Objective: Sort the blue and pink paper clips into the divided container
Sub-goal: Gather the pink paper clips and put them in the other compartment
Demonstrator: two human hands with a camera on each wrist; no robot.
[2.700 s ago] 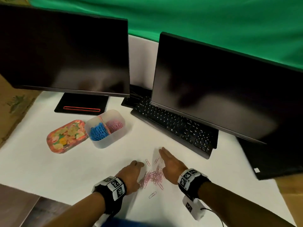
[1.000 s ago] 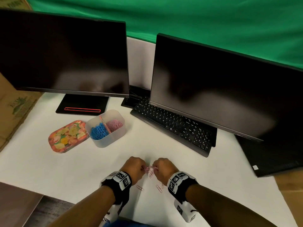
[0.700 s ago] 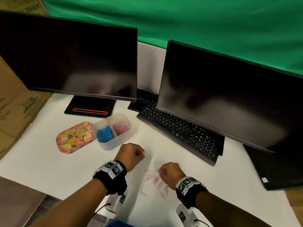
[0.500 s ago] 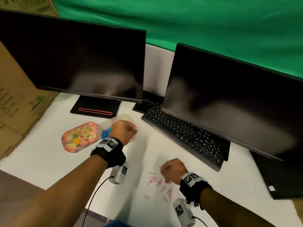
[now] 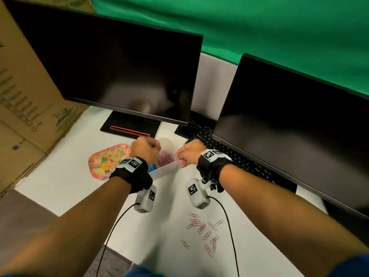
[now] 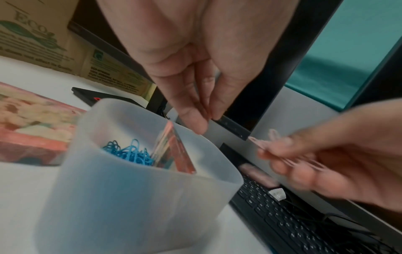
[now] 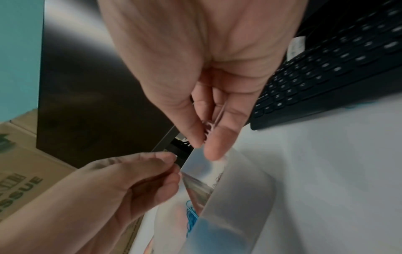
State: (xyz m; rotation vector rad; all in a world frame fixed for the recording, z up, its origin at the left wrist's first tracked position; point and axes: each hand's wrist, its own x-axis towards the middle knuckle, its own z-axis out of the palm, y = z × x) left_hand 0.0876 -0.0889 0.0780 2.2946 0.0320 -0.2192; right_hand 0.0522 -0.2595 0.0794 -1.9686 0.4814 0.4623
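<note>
A translucent divided container (image 5: 168, 171) stands on the white table, with blue paper clips (image 6: 128, 153) in its left half and pink paper clips (image 5: 165, 158) in its right half. My left hand (image 5: 146, 149) hovers over it as a fist, thumb and fingertips (image 6: 195, 120) pressed together, and no clip shows between them. Just right of the container's rim, my right hand (image 5: 182, 156) pinches a small bunch of pink clips (image 7: 210, 127). Several loose pink clips (image 5: 201, 228) lie on the table nearer to me.
Two dark monitors stand behind, the left one's base (image 5: 129, 128) just past the container. A black keyboard (image 5: 229, 154) lies to the right of my right hand. A floral tin (image 5: 105, 160) sits left of the container, with a cardboard box (image 5: 24, 96) at far left.
Both hands left the pink clip pile and moved up to the container, left hand first, then the right hand with its bunch. The pile has thinned and spread.
</note>
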